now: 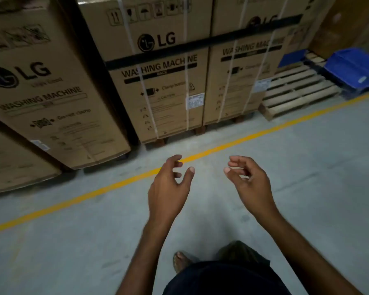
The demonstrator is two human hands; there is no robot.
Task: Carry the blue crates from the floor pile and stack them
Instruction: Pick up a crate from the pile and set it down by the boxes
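Blue crates point(355, 68) sit at the far right edge, beside a wooden pallet, and a second blue piece point(292, 57) shows behind the pallet. My left hand point(168, 188) and my right hand point(248, 182) are held out in front of me over the bare grey floor, both empty with fingers loosely curled and apart. The crates lie well beyond and to the right of my right hand.
Tall cardboard washing-machine boxes point(158, 67) stand in a row across the left and centre, strapped with white bands. An empty wooden pallet point(296, 90) lies right of them. A yellow line point(115, 184) crosses the concrete floor diagonally. My foot point(180, 261) shows below.
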